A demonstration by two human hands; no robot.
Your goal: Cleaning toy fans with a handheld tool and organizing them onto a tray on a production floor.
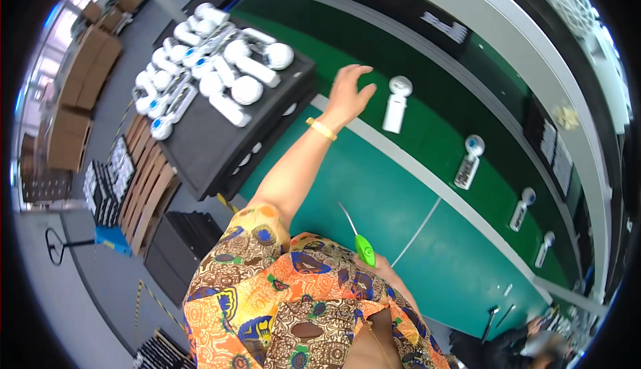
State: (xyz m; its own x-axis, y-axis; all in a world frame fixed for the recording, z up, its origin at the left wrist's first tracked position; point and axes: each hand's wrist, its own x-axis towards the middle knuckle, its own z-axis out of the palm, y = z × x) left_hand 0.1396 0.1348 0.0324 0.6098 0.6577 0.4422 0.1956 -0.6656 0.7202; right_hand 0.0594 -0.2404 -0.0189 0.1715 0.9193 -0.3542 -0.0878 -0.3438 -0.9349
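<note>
My left hand point(346, 95) reaches out over the near edge of the green conveyor belt point(427, 125), its fingers apart and nothing in it. Just to its right, apart from the fingers, a white device with a round head and a flat handle point(395, 106) lies on the belt. Close to my body, my right hand point(382, 267) is closed around the bright green handle of a screwdriver point(364, 249). Its thin metal shaft points up and to the left over the green work table point(347, 175). My sleeve and body partly hide that hand.
Several similar white devices crowd a black tray stack point(200, 162) at the left. Along the belt lie more: one with its handle interior showing point(470, 162), others farther right. Another person point(491, 349) works at the lower right. Cardboard boxes point(90, 68) and a wooden pallet point(140, 182) stand beyond the trays.
</note>
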